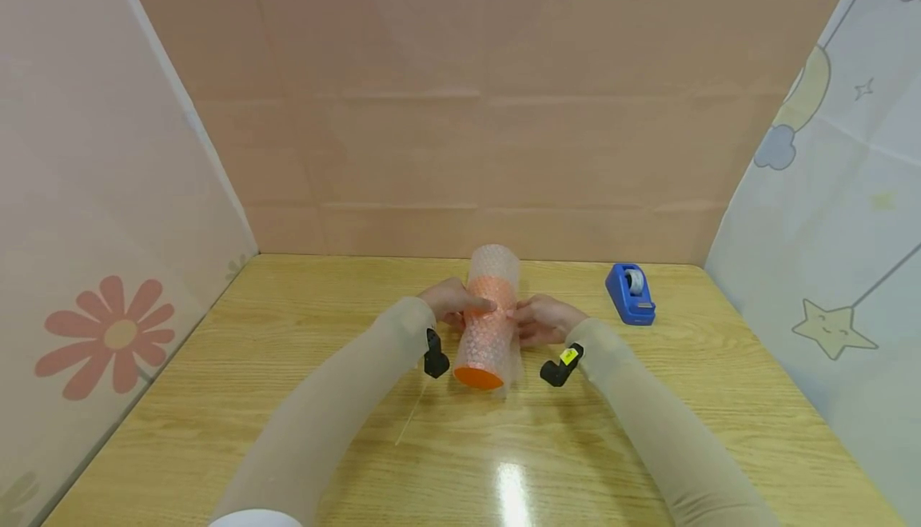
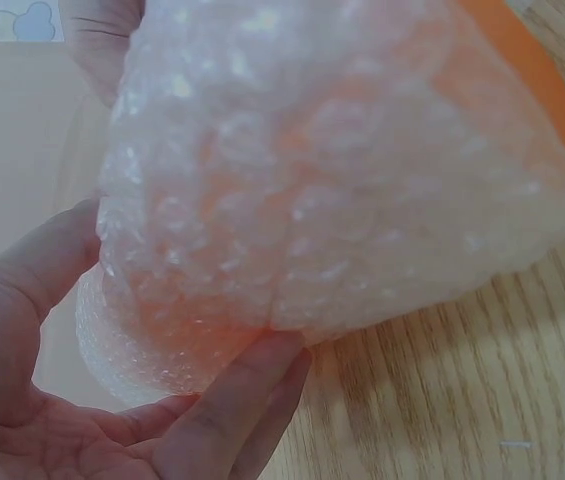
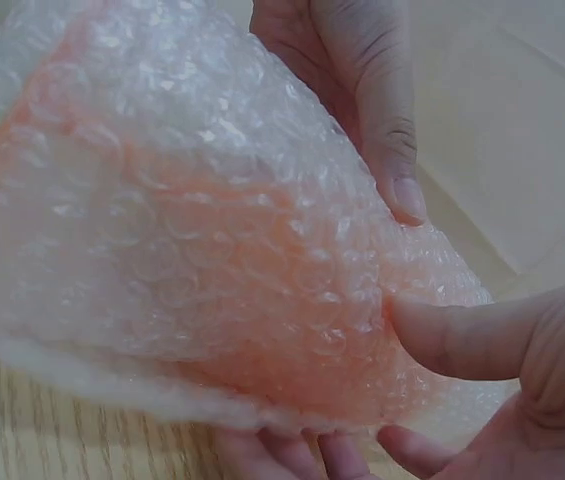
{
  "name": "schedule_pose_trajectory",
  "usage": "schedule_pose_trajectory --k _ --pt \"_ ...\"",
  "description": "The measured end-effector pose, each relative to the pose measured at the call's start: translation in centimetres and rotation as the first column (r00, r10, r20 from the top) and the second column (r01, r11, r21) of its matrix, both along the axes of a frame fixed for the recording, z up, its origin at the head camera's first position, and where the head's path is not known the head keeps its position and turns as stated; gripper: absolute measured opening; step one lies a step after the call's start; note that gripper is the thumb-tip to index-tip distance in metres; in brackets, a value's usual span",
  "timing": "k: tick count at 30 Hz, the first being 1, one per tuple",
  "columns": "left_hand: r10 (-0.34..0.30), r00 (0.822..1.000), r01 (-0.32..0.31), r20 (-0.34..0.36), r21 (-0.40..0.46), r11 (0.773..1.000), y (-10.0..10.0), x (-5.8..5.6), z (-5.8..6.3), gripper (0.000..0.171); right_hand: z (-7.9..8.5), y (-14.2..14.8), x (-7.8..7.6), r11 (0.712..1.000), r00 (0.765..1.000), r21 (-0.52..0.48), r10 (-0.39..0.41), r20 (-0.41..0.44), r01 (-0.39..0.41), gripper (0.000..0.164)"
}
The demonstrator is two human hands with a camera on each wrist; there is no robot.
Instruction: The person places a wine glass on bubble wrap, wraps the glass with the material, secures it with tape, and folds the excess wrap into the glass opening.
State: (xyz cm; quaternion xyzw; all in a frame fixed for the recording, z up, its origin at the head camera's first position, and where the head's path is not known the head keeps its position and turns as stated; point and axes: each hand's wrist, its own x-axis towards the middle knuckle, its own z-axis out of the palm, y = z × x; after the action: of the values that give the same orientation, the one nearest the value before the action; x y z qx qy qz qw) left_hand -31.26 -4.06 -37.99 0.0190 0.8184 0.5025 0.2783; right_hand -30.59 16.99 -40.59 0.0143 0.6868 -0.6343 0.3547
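An orange object (image 1: 478, 378), tube-like in outline, lies on the table rolled in clear bubble wrap (image 1: 495, 261). Its flat orange end shows at the near side, while the wrap reaches past the orange at the far end. My left hand (image 1: 452, 298) grips the roll from the left, thumb on top and fingers curling under it in the left wrist view. From the right, my right hand (image 1: 545, 321) holds the roll between thumb and fingers. In the right wrist view a loose edge of the wrap (image 3: 132, 385) hangs close over the table, above the right fingertips.
A blue tape dispenser (image 1: 630, 295) with a roll of tape stands at the back right of the wooden table (image 1: 237, 399). A pale thin strip (image 1: 410, 419) lies near my left wrist. Cloth-like walls, one pinkish-tan (image 1: 460, 151), enclose the back and sides.
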Motion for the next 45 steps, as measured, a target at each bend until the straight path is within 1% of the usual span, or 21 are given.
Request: schedule_pose_trajectory --k 2,5,6,7,9,16,27,33,39,45 --pt "0.000 1.000 0.000 -0.005 -0.008 1.000 0.0 -0.1 -0.1 0.046 -0.1 -0.1 -0.1 1.000 1.000 -0.028 -0.012 0.010 0.012 0.036" --pt "0.002 1.000 -0.003 -0.016 -0.021 1.000 0.0 -0.1 -0.1 0.044 -0.2 -0.1 -0.2 0.996 0.997 -0.064 -0.061 0.040 0.064 0.016" --pt "0.003 1.000 -0.003 -0.018 -0.022 1.000 0.0 -0.1 -0.1 0.044 -0.2 -0.2 -0.2 0.995 0.996 -0.071 -0.070 0.047 0.073 0.012" --pt "0.003 1.000 -0.004 -0.017 -0.023 1.000 0.0 -0.1 -0.1 0.044 -0.2 -0.1 -0.2 0.994 0.996 -0.075 -0.076 0.051 0.080 0.011" --pt "0.003 1.000 -0.004 -0.018 -0.028 1.000 0.0 -0.1 -0.1 0.045 -0.2 -0.1 -0.2 0.992 0.993 -0.081 -0.092 0.067 0.097 0.011" --pt "-0.008 1.000 0.008 -0.021 -0.032 0.999 0.0 -0.1 -0.2 0.045 -0.1 0.1 0.0 0.995 0.996 -0.080 -0.063 0.059 0.068 0.012" --pt "-0.005 1.000 0.005 -0.013 -0.025 1.000 0.1 -0.1 0.1 0.043 -0.1 0.2 -0.1 0.995 0.997 -0.085 -0.052 0.048 0.056 0.013" --pt "-0.013 1.000 0.013 -0.006 0.005 1.000 0.1 0.0 0.1 0.041 0.1 0.3 -0.1 0.994 0.996 -0.083 -0.074 0.056 0.078 0.013" --pt "-0.003 1.000 0.003 0.019 0.028 1.000 0.3 -0.3 -0.4 0.046 0.3 0.5 -0.1 0.994 0.996 -0.084 -0.072 0.055 0.076 0.012" --pt "-0.012 0.998 0.005 0.061 0.105 0.994 0.8 -0.6 -1.3 0.050 0.8 1.1 0.1 0.998 0.998 -0.004 -0.067 0.014 0.067 0.016"
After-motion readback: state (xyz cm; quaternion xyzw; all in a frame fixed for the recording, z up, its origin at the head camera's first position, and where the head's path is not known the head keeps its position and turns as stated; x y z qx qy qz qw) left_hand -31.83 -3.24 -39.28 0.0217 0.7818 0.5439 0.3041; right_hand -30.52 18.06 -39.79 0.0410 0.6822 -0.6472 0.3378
